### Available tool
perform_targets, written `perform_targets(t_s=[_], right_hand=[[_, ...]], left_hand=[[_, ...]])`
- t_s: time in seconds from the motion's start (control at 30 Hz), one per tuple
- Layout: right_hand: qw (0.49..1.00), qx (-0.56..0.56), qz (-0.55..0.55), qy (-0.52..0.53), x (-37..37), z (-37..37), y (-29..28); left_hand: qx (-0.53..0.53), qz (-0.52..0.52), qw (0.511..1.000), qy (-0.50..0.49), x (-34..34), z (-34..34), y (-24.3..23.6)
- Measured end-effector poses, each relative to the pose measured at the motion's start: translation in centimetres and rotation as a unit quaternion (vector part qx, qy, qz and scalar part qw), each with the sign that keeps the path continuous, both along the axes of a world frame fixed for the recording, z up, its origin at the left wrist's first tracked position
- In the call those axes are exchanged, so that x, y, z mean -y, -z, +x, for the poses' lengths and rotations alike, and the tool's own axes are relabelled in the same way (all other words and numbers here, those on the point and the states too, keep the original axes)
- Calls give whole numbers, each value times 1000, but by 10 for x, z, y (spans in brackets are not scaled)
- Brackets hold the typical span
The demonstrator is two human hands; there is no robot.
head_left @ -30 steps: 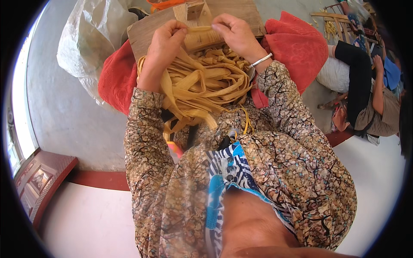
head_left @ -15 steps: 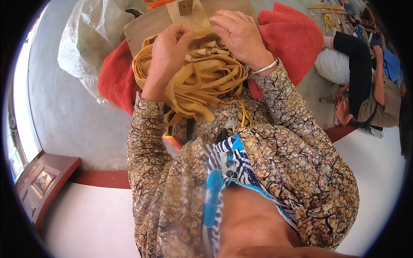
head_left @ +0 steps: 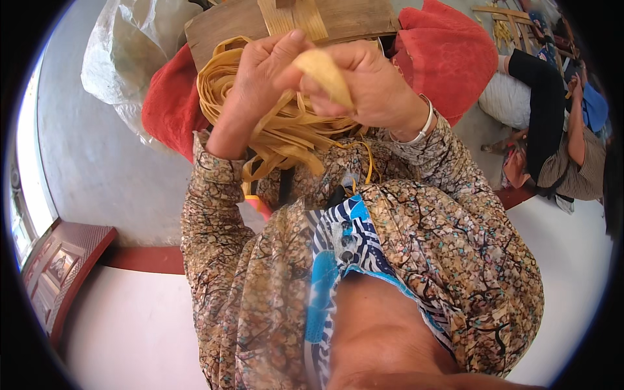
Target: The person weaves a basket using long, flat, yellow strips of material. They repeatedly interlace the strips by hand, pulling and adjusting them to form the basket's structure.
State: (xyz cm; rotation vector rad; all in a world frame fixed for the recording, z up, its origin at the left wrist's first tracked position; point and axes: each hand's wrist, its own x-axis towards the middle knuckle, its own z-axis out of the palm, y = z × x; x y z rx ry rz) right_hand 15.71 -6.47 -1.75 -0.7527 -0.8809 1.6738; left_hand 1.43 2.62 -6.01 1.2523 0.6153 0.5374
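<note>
A short, flat yellow-tan strip (head_left: 325, 79), slightly smeared by motion, curves across the fingers of my right hand (head_left: 374, 81), which is closed on it. My left hand (head_left: 263, 71) is up against the strip's left side, thumb raised and fingers curled; whatever lies in its grip is hidden. Below both hands lies a loose coil of long flat tan strips (head_left: 218, 84), with several ends trailing toward my lap. My hands cover the coil's middle.
Beyond the coil is a wooden board (head_left: 364, 19) with a paler wood piece (head_left: 292, 19) on it. Red cloth (head_left: 445, 58) lies on both sides. A whitish plastic sack (head_left: 120, 65) stands at left. Another person (head_left: 572, 162) sits at far right.
Both hands have come closer together and nearer to me, over the coil. My right hand, spread before, is now closed on the yellow-tan strip.
</note>
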Motion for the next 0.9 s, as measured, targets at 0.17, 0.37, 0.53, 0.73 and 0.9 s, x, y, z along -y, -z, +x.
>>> perform_targets(t_s=[0.17,0.37,0.53,0.73,0.9], right_hand=[[925,231,112,279,-27,14,60],[675,647,224,273,-21,28,55],[739,609,199,207,-15,39,79],[977,-58,-191,79,8,28,95],[984,6,-129,121,3,28,92]], left_hand=[[49,-140,989,1,31,18,-9],[-12,-112,993,-20,21,20,14],[-262,524,805,-93,30,10,25],[-142,484,855,-118,38,15,38],[-127,424,894,-64,33,17,11]])
